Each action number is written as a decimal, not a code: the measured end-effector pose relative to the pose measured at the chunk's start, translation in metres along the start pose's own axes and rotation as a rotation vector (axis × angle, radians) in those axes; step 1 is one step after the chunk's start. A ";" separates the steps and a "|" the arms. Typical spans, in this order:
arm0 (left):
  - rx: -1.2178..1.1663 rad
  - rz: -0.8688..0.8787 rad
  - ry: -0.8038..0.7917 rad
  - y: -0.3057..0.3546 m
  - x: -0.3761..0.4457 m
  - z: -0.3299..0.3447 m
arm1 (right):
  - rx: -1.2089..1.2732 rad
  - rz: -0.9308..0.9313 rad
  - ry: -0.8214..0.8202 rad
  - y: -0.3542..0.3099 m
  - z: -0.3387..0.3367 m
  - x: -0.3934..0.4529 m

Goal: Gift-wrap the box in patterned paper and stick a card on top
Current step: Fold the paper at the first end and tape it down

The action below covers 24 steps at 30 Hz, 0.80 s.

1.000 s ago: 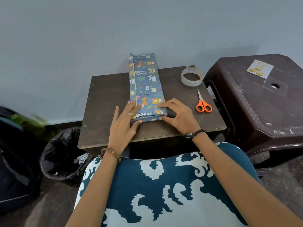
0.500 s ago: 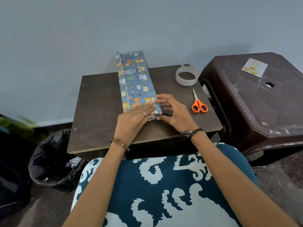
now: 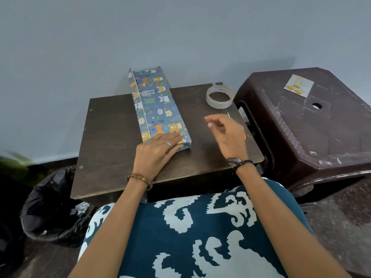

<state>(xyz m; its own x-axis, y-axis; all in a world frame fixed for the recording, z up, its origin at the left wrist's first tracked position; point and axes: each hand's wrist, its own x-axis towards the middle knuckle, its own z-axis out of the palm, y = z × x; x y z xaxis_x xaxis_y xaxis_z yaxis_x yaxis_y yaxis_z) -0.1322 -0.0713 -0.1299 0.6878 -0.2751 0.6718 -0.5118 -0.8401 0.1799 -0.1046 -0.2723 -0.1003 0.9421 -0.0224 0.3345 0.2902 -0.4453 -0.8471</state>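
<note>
A long box wrapped in blue paper with cartoon animals (image 3: 158, 109) lies on a small dark wooden table (image 3: 108, 133), its far end open and sticking past the table's back edge. My left hand (image 3: 158, 149) lies flat on the box's near end, fingers straight, pressing the folded paper down. My right hand (image 3: 226, 133) hovers above the table to the right of the box, fingers loosely curled and holding nothing; it is blurred. It covers the orange-handled scissors (image 3: 228, 114), of which only the blade tip shows. A small white card with yellow shapes (image 3: 298, 87) lies on the brown plastic stool.
A roll of clear tape (image 3: 219, 96) sits at the table's back right corner. The brown plastic stool (image 3: 313, 127) stands against the table's right side. A black rubbish bag (image 3: 50, 207) sits on the floor to the left. A wall rises behind the table.
My right hand left the box's near end and moved right, above the scissors. My left hand slid from the left side onto the top of the folded end.
</note>
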 end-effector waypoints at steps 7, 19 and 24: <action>-0.033 -0.068 0.039 0.005 0.000 -0.001 | -0.169 0.032 0.277 0.023 -0.037 0.041; -0.049 -0.058 0.040 0.004 0.000 0.000 | -0.467 0.208 -0.103 0.030 -0.008 0.182; -0.056 -0.063 0.044 0.004 0.000 0.001 | -0.653 0.330 -0.247 0.029 0.003 0.216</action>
<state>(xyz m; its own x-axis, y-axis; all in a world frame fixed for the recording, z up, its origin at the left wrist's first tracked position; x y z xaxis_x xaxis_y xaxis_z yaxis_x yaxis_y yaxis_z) -0.1338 -0.0747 -0.1300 0.6965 -0.2010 0.6888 -0.4975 -0.8271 0.2617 0.1084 -0.2874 -0.0541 0.9950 -0.0796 -0.0596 -0.0979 -0.8898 -0.4457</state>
